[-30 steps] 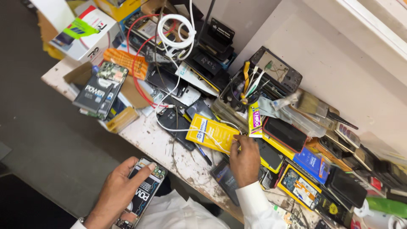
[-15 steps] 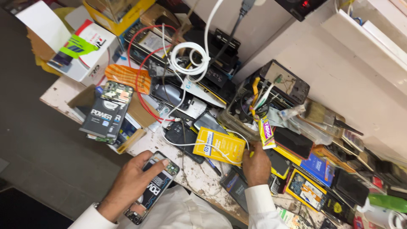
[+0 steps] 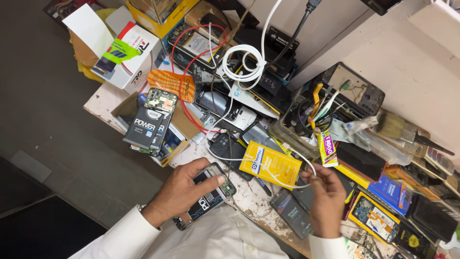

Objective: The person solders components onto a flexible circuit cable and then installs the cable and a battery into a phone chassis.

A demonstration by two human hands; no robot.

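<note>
Your table [image 3: 249, 201] is a stained, pale slab set against a light wall [image 3: 421, 62], with dark floor [image 3: 43, 120] past its far left edge; nearly every part of it is buried in phone parts. A white carton [image 3: 125, 58] sits at the far left corner. Near it an opened phone with a black battery [image 3: 149, 125] lies on a stack of boxes, likely parked there to keep it off the clutter. A coiled white cable [image 3: 244, 62] runs down from the back toward the near edge. A yellow packet [image 3: 270, 164] lies flat at the middle of the near edge, between your hands.

Your left hand [image 3: 184, 188] has its grip closed around an opened phone [image 3: 206, 197] at the near edge, back side up, thumb pressed across its top, seemingly to steady it. Your right hand [image 3: 328, 199] pinches the white cable's end between thumb and fingertips, just right of the packet, held above the table. A small dark phone [image 3: 292, 214] lies flat below it.
</note>
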